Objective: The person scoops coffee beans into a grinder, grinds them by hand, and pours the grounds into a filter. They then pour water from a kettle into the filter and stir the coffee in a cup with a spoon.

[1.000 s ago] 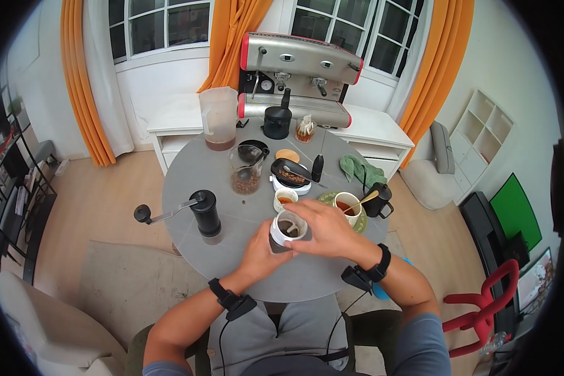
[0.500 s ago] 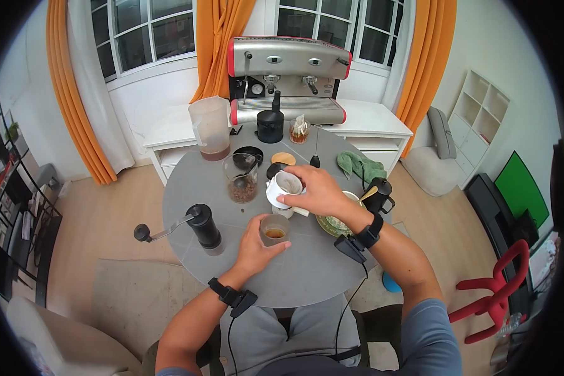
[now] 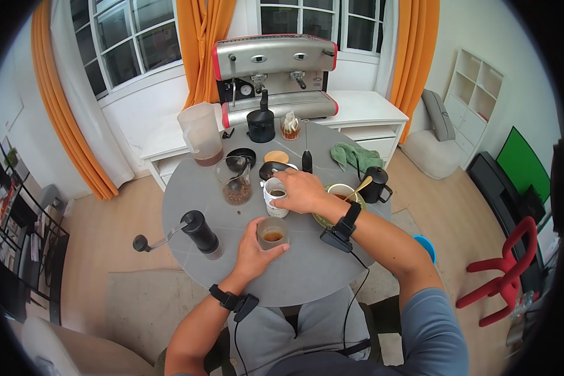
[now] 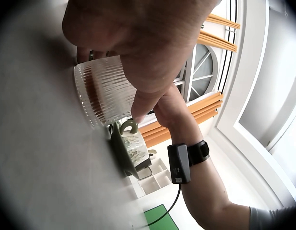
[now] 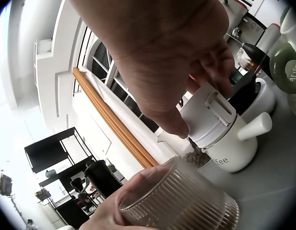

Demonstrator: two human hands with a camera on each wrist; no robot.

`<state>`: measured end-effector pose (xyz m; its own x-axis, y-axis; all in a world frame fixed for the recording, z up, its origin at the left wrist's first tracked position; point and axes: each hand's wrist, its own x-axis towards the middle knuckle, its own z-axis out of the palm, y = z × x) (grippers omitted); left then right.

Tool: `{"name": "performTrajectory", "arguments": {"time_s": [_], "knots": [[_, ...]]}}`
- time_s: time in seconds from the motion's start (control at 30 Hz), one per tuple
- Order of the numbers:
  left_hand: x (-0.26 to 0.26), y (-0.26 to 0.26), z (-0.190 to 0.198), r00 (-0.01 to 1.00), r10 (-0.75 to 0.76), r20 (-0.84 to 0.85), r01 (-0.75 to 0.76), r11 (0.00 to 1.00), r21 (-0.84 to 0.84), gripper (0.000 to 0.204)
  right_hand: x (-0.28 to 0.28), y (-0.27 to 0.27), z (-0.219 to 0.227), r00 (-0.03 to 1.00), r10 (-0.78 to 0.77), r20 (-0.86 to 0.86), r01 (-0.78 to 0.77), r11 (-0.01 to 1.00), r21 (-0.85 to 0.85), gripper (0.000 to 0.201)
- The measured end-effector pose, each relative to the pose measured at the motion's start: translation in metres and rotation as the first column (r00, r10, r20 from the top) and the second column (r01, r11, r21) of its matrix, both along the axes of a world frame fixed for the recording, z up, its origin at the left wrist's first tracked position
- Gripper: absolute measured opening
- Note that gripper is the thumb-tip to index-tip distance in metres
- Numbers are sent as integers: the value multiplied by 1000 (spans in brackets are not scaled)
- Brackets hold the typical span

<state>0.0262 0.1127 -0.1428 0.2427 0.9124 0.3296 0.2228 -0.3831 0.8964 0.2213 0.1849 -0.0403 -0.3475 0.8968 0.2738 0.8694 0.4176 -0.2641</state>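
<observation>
My left hand (image 3: 252, 254) curls round a ribbed clear glass (image 4: 104, 91), its thumb along the near side. Brown liquid shows low in the glass, which stands upright at the tabletop. Beyond it, my right hand (image 3: 306, 193) grips a white dripper (image 5: 208, 117) by its sides, with dark wet contents inside. Directly under the dripper is a small white pot (image 5: 236, 151) with a stubby side handle and dark lettering. In the right wrist view, the dripper sits tilted with the pot at its mouth.
Left stands a black hand grinder (image 3: 200, 233). A glass carafe (image 3: 237, 191) with beans and a tall frosted jug (image 3: 197, 131) are behind. Right are a white cup (image 3: 343, 190) with a spoon, a black pitcher (image 3: 374, 183) and a green cloth (image 3: 355, 155). An espresso machine (image 3: 276, 75) stands at the back.
The dripper, first held by both hands over the glass, has been lifted off and carried forward to the white pot by my right hand. My left hand has stayed round the glass.
</observation>
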Motion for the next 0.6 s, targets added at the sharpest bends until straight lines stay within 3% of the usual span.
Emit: {"name": "performTrajectory", "arguments": {"time_s": [0.13, 0.2, 0.23, 0.3, 0.33, 0.43, 0.57, 0.6], "knots": [[-1, -4, 4, 999, -31, 14, 31, 999, -21, 79, 4, -8, 3, 998, 5, -70, 3, 995, 104, 69], [-2, -12, 11, 999, -23, -23, 23, 1000, -19, 78, 14, -20, 13, 981, 98, -168, -42, 950, 309, 64], [-3, -16, 14, 999, -33, -32, 32, 999, -22, 78, 20, -29, 19, 980, 88, -177, -30, 951, 307, 64], [-5, -25, 19, 997, -41, -68, 39, 999, -27, 78, 38, -53, 34, 951, 197, -238, -89, 913, 398, 47], [-6, -30, 21, 996, -54, -69, 52, 998, -33, 78, 48, -66, 38, 953, 184, -240, -77, 916, 393, 47], [-9, -48, 22, 990, -75, -120, 75, 997, -7, 78, 77, -109, 43, 848, 150, -508, -25, 969, 245, 23], [-10, -74, 25, 990, -123, -75, 119, 992, -46, 79, 133, -138, 14, 892, 31, -452, 100, 959, 264, 20], [-10, -79, 24, 990, -129, -65, 125, 991, -55, 79, 143, -143, 3, 853, -68, -518, 190, 964, 185, 21]]}}
